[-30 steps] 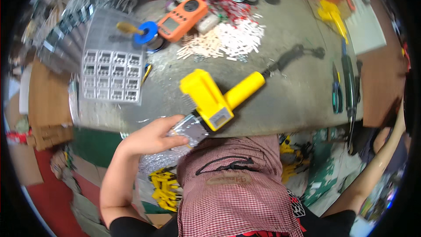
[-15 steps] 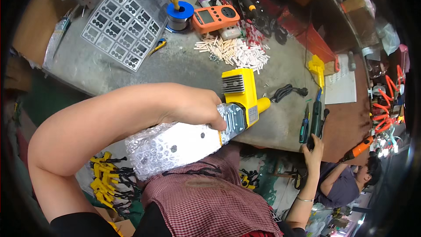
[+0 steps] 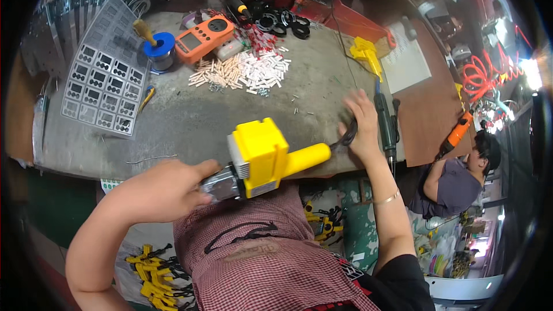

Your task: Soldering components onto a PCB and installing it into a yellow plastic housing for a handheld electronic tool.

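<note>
A yellow power tool (image 3: 262, 150) with a boxy body and a round handle is at the table's front edge. My left hand (image 3: 173, 190) is closed around its silver-wrapped end (image 3: 222, 186). A folded black cord (image 3: 347, 135) extends from the handle's tip and lies against the palm side of my right hand (image 3: 363, 124). That hand's fingers are stretched out and slightly blurred. Just right of it lies a dark green electric screwdriver (image 3: 385, 118).
Behind are piles of small white and tan tubes (image 3: 253, 72), an orange meter (image 3: 204, 39), a blue solder spool (image 3: 159, 52) and a label sheet (image 3: 103, 89). Another yellow tool (image 3: 366, 52) lies back right. Yellow tools (image 3: 155, 276) lie below left. A person (image 3: 455, 178) sits at right.
The large bubble-wrapped part has left my lap area, and my left hand now grips the tool's end further left. My right hand has moved from the screwdriver up to the cord.
</note>
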